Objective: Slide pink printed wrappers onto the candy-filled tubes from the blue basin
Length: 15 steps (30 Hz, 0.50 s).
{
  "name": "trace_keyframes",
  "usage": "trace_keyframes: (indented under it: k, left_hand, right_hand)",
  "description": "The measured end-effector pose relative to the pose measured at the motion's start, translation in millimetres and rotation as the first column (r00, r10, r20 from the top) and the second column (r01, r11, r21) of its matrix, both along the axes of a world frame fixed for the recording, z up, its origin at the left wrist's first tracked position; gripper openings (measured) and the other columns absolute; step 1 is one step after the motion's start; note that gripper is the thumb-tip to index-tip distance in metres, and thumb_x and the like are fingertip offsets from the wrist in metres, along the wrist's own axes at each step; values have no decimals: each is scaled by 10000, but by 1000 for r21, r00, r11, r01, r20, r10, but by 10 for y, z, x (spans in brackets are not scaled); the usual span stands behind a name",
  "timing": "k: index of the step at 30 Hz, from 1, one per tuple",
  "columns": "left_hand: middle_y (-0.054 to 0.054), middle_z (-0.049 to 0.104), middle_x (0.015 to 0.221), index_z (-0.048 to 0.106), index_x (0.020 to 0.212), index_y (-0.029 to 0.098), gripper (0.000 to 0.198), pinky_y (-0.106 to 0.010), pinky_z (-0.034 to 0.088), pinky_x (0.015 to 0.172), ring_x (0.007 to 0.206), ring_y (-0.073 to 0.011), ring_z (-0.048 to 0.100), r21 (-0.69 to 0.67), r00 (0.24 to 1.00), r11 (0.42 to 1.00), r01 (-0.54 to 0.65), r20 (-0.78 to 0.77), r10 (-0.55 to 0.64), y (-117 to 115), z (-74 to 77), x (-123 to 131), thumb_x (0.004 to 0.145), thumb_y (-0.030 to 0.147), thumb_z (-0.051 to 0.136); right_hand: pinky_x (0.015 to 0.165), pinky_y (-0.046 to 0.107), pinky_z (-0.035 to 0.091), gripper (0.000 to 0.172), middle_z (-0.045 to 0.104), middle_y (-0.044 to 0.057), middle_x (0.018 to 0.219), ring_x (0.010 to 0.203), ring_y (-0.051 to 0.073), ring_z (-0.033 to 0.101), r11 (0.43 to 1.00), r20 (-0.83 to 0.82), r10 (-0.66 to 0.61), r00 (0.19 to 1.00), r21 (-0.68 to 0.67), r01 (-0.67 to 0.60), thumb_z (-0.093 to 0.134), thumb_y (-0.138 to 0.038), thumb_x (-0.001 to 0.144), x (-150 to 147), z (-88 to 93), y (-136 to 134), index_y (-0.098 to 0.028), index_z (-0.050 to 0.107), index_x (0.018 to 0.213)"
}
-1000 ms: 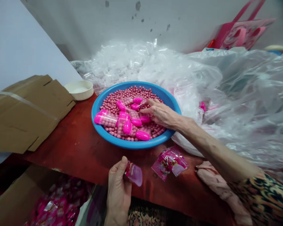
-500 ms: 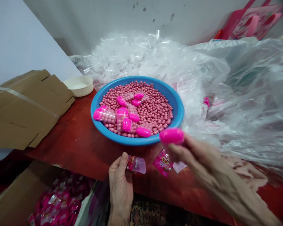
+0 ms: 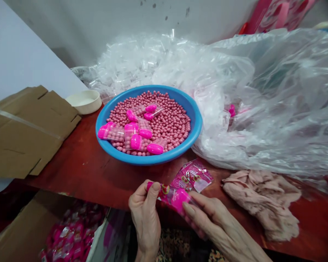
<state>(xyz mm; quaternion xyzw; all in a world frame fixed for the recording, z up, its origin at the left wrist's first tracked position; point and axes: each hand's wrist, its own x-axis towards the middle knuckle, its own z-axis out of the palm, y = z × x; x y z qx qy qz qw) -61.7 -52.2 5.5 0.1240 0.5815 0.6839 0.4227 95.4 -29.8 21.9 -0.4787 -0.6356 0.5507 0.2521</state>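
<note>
Two hands work at the front edge of a red table (image 3: pixel 79 163), both closed on one printed packet (image 3: pixel 172 196). The left hand (image 3: pixel 143 218) pinches the packet's upper end between thumb and fingers. The right hand (image 3: pixel 218 227) holds the lower end, its thumb on top and its fingers running along the plastic. The packet is held level just above the table edge, and a pink capsule shows through it.

Two more packets (image 3: pixel 194 175) lie overlapped just beyond the hands. Their labels carry a round red logo, but any writing is too small to read.

A band of red tabletop separates the hands from a blue basin (image 3: pixel 149 160), which is heaped with pink beads (image 3: pixel 169 122). Small clear bags (image 3: pixel 110 131) with pink capsules lie on the beads. A plastic sheet (image 3: pixel 262 91) bulges against the basin's far rim, and a pink cloth (image 3: pixel 259 203) sits to the right of the hands. Flattened cardboard (image 3: pixel 24 134) and a white dish (image 3: pixel 84 102) stand left of the basin. Below the table edge, an open carton (image 3: pixel 22 233) holds a pile of pink packets (image 3: pixel 73 233).
</note>
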Motion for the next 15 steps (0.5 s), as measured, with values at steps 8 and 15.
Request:
trace_keyframes:
  k: [8, 15]
  left_hand:
    - [50, 589, 557, 624, 617, 155, 184, -165, 423, 561, 542, -68, 488, 51, 998, 998, 40, 41, -42, 48, -1, 17, 701, 286, 723]
    - [-22, 717, 915, 597, 960, 206, 305, -255, 496, 753, 841, -147, 643, 116, 984, 992, 39, 168, -59, 89, 90, 62, 689, 148, 726]
  right_hand:
    - [461, 200, 461, 380, 666, 40, 739, 573, 137, 577, 989, 1, -103, 995, -106, 103, 575, -425, 805, -151, 50, 31, -185, 678, 1082]
    - [388, 180, 432, 265, 583, -28, 530, 424, 108, 517, 931, 54, -101, 993, 358, 75, 534, -300, 844, -149, -126, 27, -156, 683, 1009]
